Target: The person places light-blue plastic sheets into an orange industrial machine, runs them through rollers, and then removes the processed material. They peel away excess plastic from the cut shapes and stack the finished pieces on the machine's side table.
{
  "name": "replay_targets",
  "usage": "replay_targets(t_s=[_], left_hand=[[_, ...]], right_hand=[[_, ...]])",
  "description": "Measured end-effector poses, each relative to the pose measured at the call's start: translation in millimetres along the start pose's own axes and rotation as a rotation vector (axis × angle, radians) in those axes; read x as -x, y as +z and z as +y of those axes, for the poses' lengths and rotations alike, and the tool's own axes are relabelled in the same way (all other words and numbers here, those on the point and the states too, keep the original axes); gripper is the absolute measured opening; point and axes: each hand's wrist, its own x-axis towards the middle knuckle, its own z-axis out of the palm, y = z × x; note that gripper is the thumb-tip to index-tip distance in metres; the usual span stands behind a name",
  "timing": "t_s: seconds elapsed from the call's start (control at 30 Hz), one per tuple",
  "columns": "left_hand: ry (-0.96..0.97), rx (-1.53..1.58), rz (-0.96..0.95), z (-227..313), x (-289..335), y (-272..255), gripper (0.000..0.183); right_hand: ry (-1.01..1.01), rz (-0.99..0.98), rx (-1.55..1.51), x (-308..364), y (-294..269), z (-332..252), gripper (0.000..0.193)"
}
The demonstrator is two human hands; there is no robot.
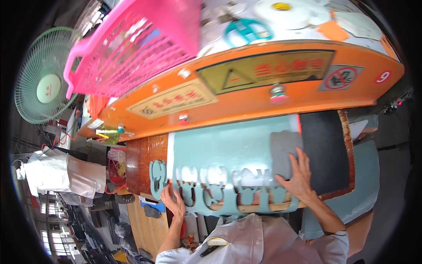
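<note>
A pale green sheet (224, 136) lies on the work board under an orange machine beam. Along its near side, a strip of the green material with cut-out openings (233, 202) hangs toward me. My right hand (300, 176) rests with spread fingers on a grey flat piece (282, 152) at the sheet's right part. My left hand (173, 201) is at the sheet's near left corner, thumb and fingers apart, with no held thing visible. Just beside it stands a small bundle of green looped cut pieces (157, 178).
The orange beam (246, 79) with knobs and signs spans the far side. On top sit a pink basket (145, 48), a teal tape dispenser (248, 31) and a white roll (281, 13). A green fan (47, 83) stands far left. More green sheet (365, 180) lies at right.
</note>
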Motion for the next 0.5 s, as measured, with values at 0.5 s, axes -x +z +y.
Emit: replay_targets(t_s=[0.5], left_hand=[[-0.257,0.551,-0.471,-209.4,-39.5,8.3,0.025]], right_hand=[[0.110,0.386,0.070,-1.5,146.4,-162.5,0.058]])
